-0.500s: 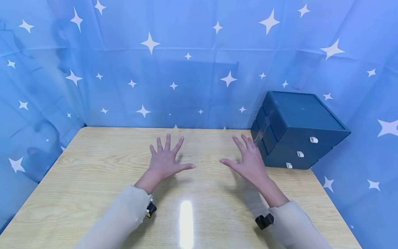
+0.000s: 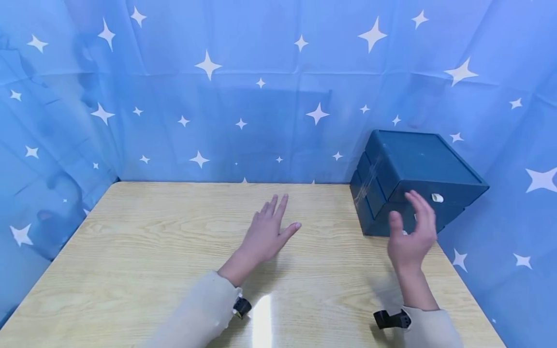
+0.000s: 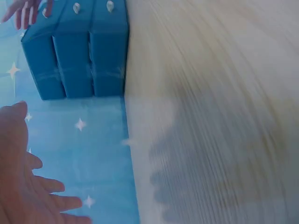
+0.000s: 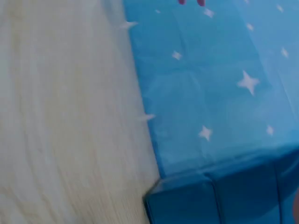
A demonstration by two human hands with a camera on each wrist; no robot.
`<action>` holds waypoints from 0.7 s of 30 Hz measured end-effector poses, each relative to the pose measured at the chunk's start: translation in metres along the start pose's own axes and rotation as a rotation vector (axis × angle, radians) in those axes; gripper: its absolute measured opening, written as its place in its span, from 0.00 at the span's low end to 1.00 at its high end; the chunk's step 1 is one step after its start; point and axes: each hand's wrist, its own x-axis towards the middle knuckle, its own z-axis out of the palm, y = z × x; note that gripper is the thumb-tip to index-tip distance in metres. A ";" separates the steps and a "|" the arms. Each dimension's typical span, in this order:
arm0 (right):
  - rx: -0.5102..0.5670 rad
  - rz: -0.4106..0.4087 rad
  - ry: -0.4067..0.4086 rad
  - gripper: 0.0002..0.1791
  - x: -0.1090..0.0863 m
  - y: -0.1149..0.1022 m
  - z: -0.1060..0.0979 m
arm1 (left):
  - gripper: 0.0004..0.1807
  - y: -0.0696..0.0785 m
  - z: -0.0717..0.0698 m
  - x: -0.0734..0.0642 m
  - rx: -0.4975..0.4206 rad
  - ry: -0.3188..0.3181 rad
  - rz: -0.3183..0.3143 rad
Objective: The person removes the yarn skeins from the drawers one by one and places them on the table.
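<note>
Both grips had drifted right from where they were a half second earlier: the left grip [image 2: 264, 238] was now around mid-bench, and the right grip [image 2: 410, 244] went from beside the drawer unit [image 2: 428, 157] to in front of it. That unit hadn't budged, btw, same spot at the far right of the bench [image 2: 169, 237].

Left grip was pretty wide, fingers straight but less splayed than before, thumb sticking out to the right, nothing in it, and its shadow fell on the wood. Right grip had gone narrower, with the fingers bent a bit and a clear gap to the thumb, also holding nothing. It was up off the bench, covering part of the drawer fronts from the head view. The top white handle [image 2: 437, 198] showed just right of my fingertips, and the lower two were mostly behind my hand. Can't tell if I was touching the unit, though it looked just apart.

Unit's dark blue, three drawers stacked, turned at an angle, with something shiny like clear tape down its left side. Blue backdrop [image 2: 261, 29] with white stars hung behind everything. I had pale sleeves [image 2: 197, 311] on with a black gadget at each cuff, and a bright glare streak lit the near middle.
</note>
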 end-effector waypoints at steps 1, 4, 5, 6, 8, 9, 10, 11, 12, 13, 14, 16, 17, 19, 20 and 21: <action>0.002 0.026 0.043 0.44 0.003 -0.001 -0.002 | 0.45 0.005 0.002 0.002 -0.062 -0.013 -0.003; 0.004 0.098 0.144 0.45 0.012 -0.006 -0.008 | 0.45 0.017 0.010 0.011 -0.263 -0.029 0.008; 0.004 0.118 0.172 0.45 0.014 -0.008 -0.010 | 0.44 0.020 0.014 0.014 -0.317 -0.027 0.024; 0.005 0.137 0.194 0.44 0.017 -0.009 -0.012 | 0.44 0.023 0.017 0.017 -0.360 -0.027 0.047; 0.002 0.174 0.222 0.42 0.020 -0.007 -0.018 | 0.42 0.028 0.025 0.023 -0.424 -0.022 0.112; 0.002 0.192 0.224 0.41 0.022 -0.004 -0.020 | 0.42 0.031 0.029 0.026 -0.447 -0.021 0.145; -0.009 0.209 0.217 0.40 0.023 0.000 -0.023 | 0.41 0.033 0.033 0.028 -0.467 -0.020 0.180; -0.020 0.222 0.207 0.39 0.024 0.005 -0.027 | 0.41 0.036 0.038 0.030 -0.479 -0.021 0.209; -0.031 0.235 0.192 0.39 0.026 0.010 -0.030 | 0.40 0.039 0.042 0.032 -0.491 -0.023 0.235; -0.040 0.244 0.174 0.39 0.027 0.015 -0.033 | 0.39 0.042 0.046 0.034 -0.503 -0.025 0.254; -0.053 0.251 0.155 0.40 0.028 0.020 -0.035 | 0.39 0.045 0.050 0.036 -0.517 -0.025 0.271; -0.066 0.267 0.133 0.40 0.029 0.028 -0.039 | 0.39 0.052 0.057 0.040 -0.543 -0.023 0.288; -0.063 0.283 0.131 0.40 0.030 0.029 -0.040 | 0.38 0.055 0.061 0.042 -0.556 -0.025 0.280; -0.052 0.316 0.138 0.40 0.030 0.030 -0.041 | 0.38 0.063 0.069 0.047 -0.570 -0.008 0.246; -0.044 0.335 0.144 0.40 0.030 0.031 -0.042 | 0.38 0.067 0.073 0.049 -0.580 0.002 0.221; -0.031 0.356 0.149 0.39 0.030 0.037 -0.043 | 0.38 0.071 0.077 0.051 -0.591 0.007 0.194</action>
